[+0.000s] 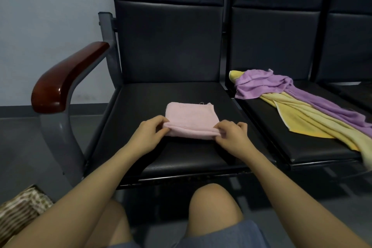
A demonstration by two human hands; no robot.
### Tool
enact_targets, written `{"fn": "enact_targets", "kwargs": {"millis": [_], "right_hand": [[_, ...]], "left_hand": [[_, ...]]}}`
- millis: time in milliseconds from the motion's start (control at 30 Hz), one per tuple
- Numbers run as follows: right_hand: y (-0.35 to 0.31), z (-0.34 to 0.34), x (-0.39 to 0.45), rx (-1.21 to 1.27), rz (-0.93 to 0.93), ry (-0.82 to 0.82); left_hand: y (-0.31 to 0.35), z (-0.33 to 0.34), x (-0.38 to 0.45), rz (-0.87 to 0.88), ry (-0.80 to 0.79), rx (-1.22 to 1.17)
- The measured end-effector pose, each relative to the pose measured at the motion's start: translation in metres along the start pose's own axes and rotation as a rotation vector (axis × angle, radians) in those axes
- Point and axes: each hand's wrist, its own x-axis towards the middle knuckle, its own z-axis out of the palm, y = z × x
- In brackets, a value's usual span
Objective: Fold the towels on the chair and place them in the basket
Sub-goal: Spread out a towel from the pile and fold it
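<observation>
Folding stage, head view. The pink towel [191,120], already reduced to a small thick rectangle, lies near the middle of the left chair seat [141,147]. The left hand [148,133] pinches the towel's near left corner, thumb on top and fingers curled under the rolled front edge; the right hand [231,133] pinches the near right corner in the same manner, so both grips are narrow and closed on cloth. The near edge appears slightly lifted and rounded, which suggests that a further fold away from the body is in hand. To do it well, both corners should likely rise together and travel level to meet the far edge, so that the layers stay square; the far right corner shows a loose thread and a slight flare, and may need smoothing. The purple towel [281,86] and the yellow towel [306,119] lie unfolded and overlapping on the neighbouring seat [302,147], the yellow one hanging over its front. A woven basket [22,207] stands on the floor at lower left, its interior mostly out of view.
</observation>
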Motion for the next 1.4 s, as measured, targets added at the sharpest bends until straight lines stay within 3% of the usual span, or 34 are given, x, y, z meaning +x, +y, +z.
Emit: {"fn": "enact_targets", "kwargs": {"millis": [133,267,533,800,900,967,1033,1133,1233,1400], "right_hand": [[0.007,0.0,0.011,0.519,0.169,0.147],[-0.002,-0.004,0.023,0.639,0.105,0.261],[-0.003,0.002,0.072,0.457,0.278,0.387],[0.013,0.024,0.116,0.156,0.401,0.187],[0.018,0.035,0.122,0.055,0.378,0.18],[0.019,0.036,0.121,0.022,0.294,0.23],[0.017,0.034,0.119,0.033,0.155,0.281],[0.016,0.032,0.117,0.023,-0.024,0.131],[0.022,0.032,0.111,-0.029,0.052,-0.094],[0.019,0.036,0.096,-0.055,0.119,-0.128]], "left_hand": [[0.013,-0.003,0.008,-0.031,0.043,-0.095],[0.019,-0.002,0.021,-0.106,0.107,-0.079],[0.037,0.016,0.069,-0.233,0.351,0.119],[0.011,0.028,0.115,-0.386,0.261,0.308],[0.005,0.029,0.122,-0.212,0.316,0.426],[0.009,0.033,0.121,0.018,0.239,0.505],[0.013,0.041,0.116,0.126,0.046,0.61],[0.008,0.051,0.107,0.071,-0.118,0.72],[0.006,0.051,0.102,-0.03,-0.183,0.693],[0.008,0.046,0.097,-0.159,-0.217,0.543]]}}
